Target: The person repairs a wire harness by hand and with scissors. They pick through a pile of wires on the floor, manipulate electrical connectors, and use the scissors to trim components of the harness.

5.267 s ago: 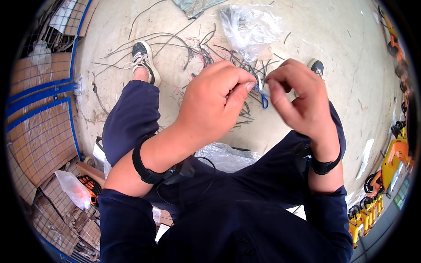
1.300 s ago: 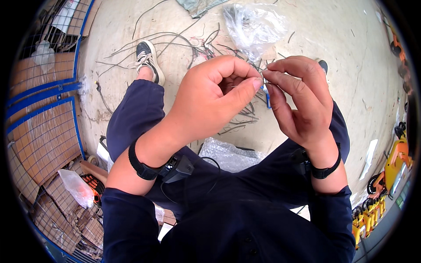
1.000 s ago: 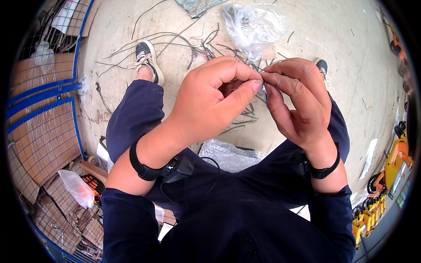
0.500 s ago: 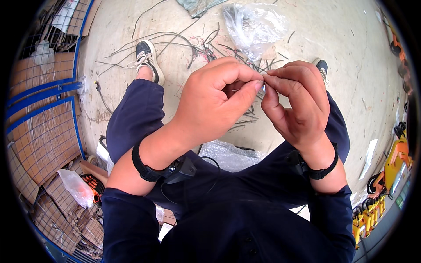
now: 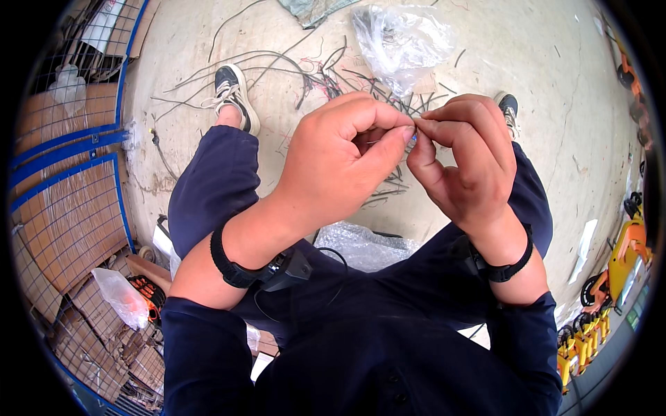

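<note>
Near the middle, the bare left hand point(image 5: 333, 152) grasps a thin, pale wire strand point(image 5: 372, 143) between thumb and forefinger, and the bare right hand point(image 5: 472, 156) pinches it at the same spot, fingertips nearly touching the left's; the strand's end there is too small to make out. A bit of a blue plastic handle point(image 5: 414, 139) shows just beyond, mostly hidden by the fingers. On the far floor, a crumpled clear plastic bag point(image 5: 402, 48) lies beside a tangle of black and red cut cables point(image 5: 326, 80), partly covered by the hands; the bag's contents are unclear. At left, a blue wire-mesh cage point(image 5: 116, 208) holds brown cardboard sheets point(image 5: 66, 225), cut off by the dark rim. Near left, a translucent white plastic bag point(image 5: 119, 297) bulges, its contents indistinct, beside an orange-and-black object point(image 5: 150, 292).
</note>
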Demonstrator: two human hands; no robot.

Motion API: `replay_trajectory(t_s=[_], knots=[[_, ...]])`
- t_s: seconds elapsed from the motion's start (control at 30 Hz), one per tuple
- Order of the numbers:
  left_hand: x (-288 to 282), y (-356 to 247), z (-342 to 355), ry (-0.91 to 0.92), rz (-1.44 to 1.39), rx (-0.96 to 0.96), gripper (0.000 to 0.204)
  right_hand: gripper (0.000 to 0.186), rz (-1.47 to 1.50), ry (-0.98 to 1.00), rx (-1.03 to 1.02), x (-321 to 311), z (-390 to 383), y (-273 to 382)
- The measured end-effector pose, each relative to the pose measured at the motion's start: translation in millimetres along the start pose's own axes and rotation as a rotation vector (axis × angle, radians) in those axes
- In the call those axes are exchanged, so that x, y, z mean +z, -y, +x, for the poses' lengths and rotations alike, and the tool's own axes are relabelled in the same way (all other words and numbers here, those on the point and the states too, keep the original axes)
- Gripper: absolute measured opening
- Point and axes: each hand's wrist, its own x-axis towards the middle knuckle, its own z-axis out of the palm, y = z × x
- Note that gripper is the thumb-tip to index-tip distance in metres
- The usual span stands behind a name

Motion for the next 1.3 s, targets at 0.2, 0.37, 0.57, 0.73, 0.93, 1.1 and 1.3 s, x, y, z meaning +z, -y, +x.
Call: replay_trajectory(t_s=[0.2,0.37,0.57,0.73,0.93,1.1,1.3], knots=[[0.5,-0.7,0.0,0.017,-0.044,0.006,0.007,0.023,0.049,0.024,0.157,-4.9,-0.2,5.2],[-0.8,2.3,-0.5,0.024,-0.094,-0.016,0.009,0.020,0.141,0.067,0.170,-11.9,1.2,-4.0],[0.4,2.8,0.5,0.005,-0.100,-0.011,0.008,0.022,0.159,0.107,0.154,-12.0,2.7,-0.2],[0.5,1.6,0.7,-0.003,-0.011,0.026,0.006,0.023,0.112,0.074,0.095,-8.2,0.2,-1.4],[1.0,2.7,1.0,0.000,-0.006,0.016,0.006,0.023,0.060,0.057,0.105,-5.9,1.7,3.7],[3.3,-1.4,1.2,0.003,-0.090,-0.110,0.008,0.022,0.038,0.023,0.137,-2.9,0.5,4.6],[2.9,-1.3,1.8,0.013,-0.155,-0.138,0.010,0.022,0.040,0.025,0.183,-3.4,0.6,6.6]])
